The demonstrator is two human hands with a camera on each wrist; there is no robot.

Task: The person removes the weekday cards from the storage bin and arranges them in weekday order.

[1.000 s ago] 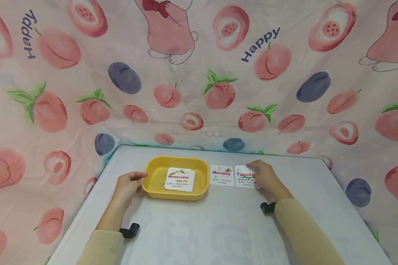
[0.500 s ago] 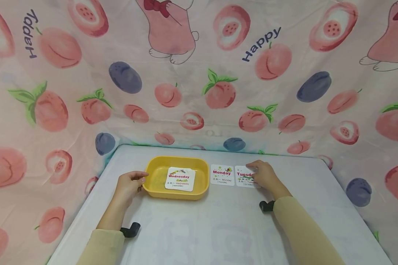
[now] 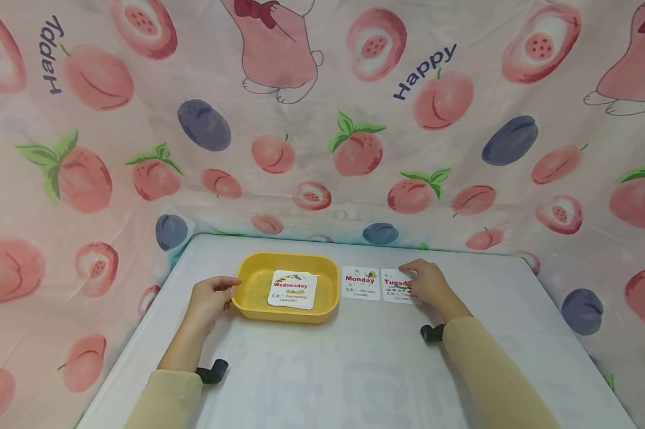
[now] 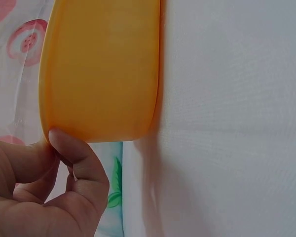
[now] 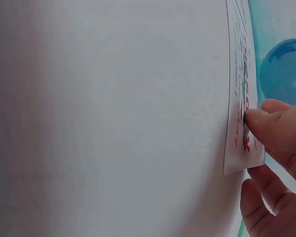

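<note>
Here, left hand [image 3: 207, 305]: narrowed into a pinch, thumb and finger holding the left rim of the yellow tray [image 3: 287, 316].
Right hand [image 3: 432, 289]: over the right part of the Tuesday card [image 3: 393, 293], a fingertip on its printed face and other fingers at its right edge; whether it grips the card or merely touches it, I cannot tell.
Yellow tray: left of centre, far on the white table [image 3: 322, 369].
Wednesday card [image 3: 292, 290]: inside the yellow tray, towards the right, face up.
Monday card [image 3: 361, 283]: on the white table, between the yellow tray and the Tuesday card, near both.
Tuesday card: rightmost of the three, face up, its last printed letters partly covered by fingers.
Sleeves [image 3: 489, 369]: beige, with a black piece [image 3: 212, 372] at each wrist.
Backdrop [image 3: 312, 143]: pink cloth printed with peaches, behind the table's far edge.
</note>
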